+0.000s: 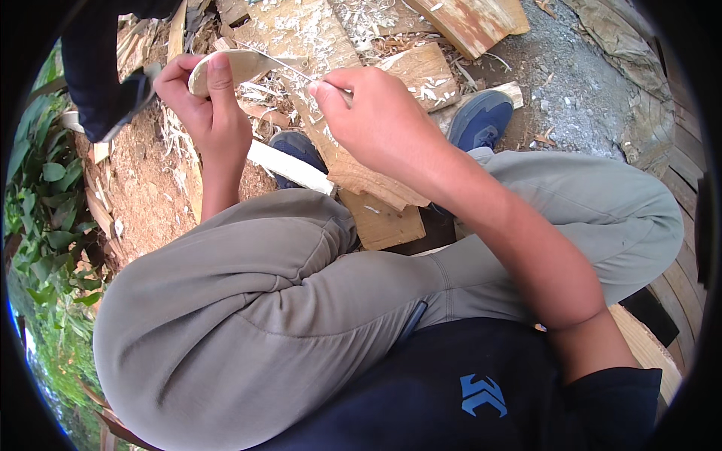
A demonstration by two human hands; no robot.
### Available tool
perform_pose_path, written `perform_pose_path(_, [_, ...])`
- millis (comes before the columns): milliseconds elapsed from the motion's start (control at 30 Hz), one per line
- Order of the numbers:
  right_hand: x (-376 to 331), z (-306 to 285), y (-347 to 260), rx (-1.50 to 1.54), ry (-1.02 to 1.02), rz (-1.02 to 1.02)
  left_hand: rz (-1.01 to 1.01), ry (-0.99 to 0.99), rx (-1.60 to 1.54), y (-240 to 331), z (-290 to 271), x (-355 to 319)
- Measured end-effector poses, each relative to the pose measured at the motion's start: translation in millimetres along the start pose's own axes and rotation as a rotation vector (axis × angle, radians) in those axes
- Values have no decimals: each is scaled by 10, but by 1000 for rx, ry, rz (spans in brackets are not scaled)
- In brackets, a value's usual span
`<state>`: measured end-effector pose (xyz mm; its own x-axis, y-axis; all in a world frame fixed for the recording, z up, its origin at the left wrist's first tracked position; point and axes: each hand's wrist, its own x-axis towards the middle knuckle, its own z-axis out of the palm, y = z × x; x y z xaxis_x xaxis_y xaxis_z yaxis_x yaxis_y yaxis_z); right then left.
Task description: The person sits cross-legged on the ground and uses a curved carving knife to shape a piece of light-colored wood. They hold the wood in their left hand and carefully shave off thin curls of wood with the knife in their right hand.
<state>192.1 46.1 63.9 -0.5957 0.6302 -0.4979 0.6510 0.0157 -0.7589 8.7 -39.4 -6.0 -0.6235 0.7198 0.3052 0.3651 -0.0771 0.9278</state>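
Note:
My left hand (218,120) grips a spoon-shaped piece of pale wood (250,66) by its broad rounded end, thumb on the upper face. The wood narrows toward my right hand (376,109), which is closed round a carving knife. Its thin blade (289,70) points up and left, lying across or just over the wood's face; whether it touches cannot be made out. Most of the knife's handle is hidden in my fist. Both hands are raised beyond my knees, over a long board (301,34) strewn with shavings.
Wood blocks (470,22) and a smaller block (421,71) lie beyond my right hand. A pale wood strip (292,167) rests near my left shoe (298,154). Another person's dark-clothed leg (90,75) is at the upper left, beside green plants (49,180). Grey ground (579,90) is at right.

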Motion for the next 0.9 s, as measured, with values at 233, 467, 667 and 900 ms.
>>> perform_pose_path(233, [16, 47, 31, -26, 17, -22, -31, 5, -12, -16, -49, -22])
perform_pose_path(467, [81, 39, 126, -30, 3, 9, 18, -18, 26, -36, -68, -10])
perform_pose_path(667, [212, -27, 268, -41, -49, 87, 123, -70, -27, 40, -26, -81])
perform_pose_path(900, [295, -42, 309, 19, -34, 99, 204, -144, -91, 43, 21, 4])
